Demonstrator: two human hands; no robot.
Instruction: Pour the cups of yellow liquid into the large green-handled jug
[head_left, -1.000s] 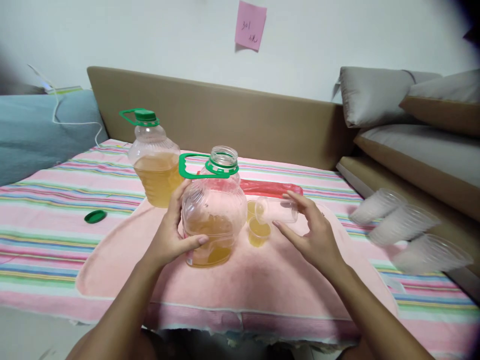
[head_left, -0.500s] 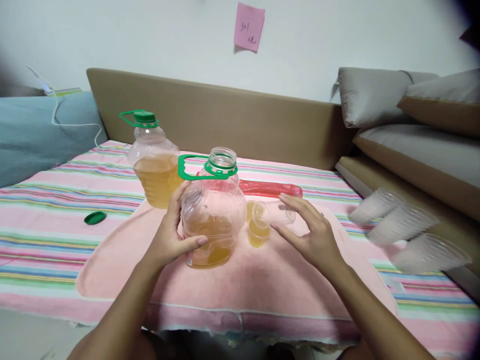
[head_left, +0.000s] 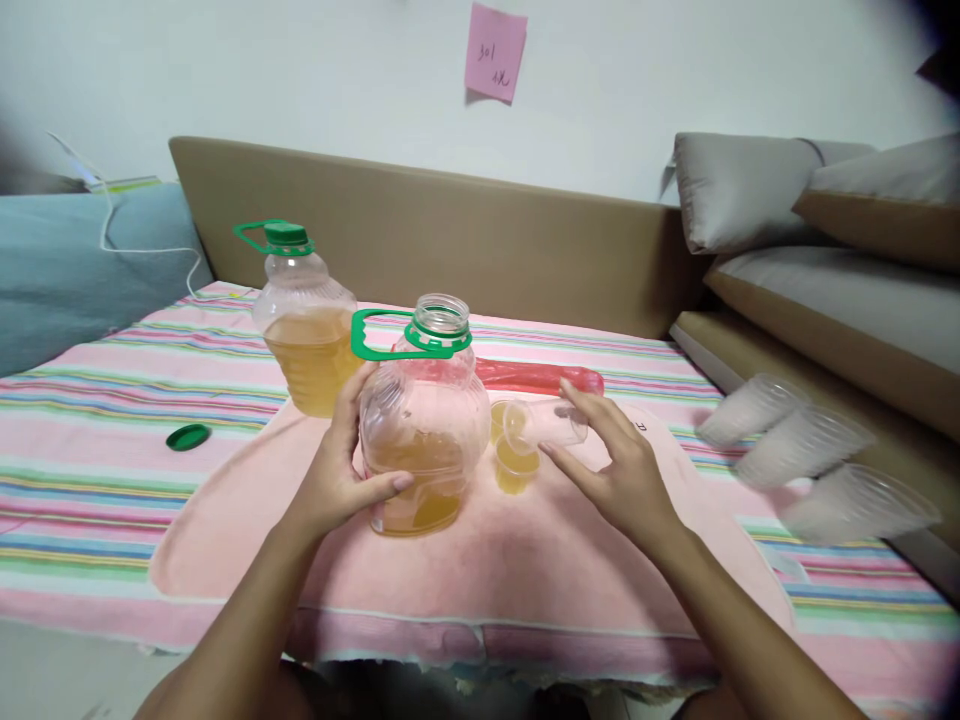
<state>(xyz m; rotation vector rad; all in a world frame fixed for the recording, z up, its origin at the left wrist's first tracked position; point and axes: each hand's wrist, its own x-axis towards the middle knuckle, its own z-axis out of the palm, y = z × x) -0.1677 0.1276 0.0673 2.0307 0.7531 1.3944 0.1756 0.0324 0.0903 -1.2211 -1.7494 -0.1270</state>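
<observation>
My left hand is wrapped round the left side of an uncapped clear bottle with a green handle ring and yellow liquid in its lower part. The bottle stands upright on the pink mat. To its right, my right hand grips a clear plastic cup between thumb and fingers. This cup lies tilted on its side, its mouth toward the bottle, and no liquid shows in it. Just below its mouth stands a cup of yellow liquid, with another filled cup partly hidden behind.
A capped bottle of yellow liquid stands at the back left, and a green cap lies left of the mat. Behind the cups is a red plastic bag. Stacked clear cups lie at the right beside cushions.
</observation>
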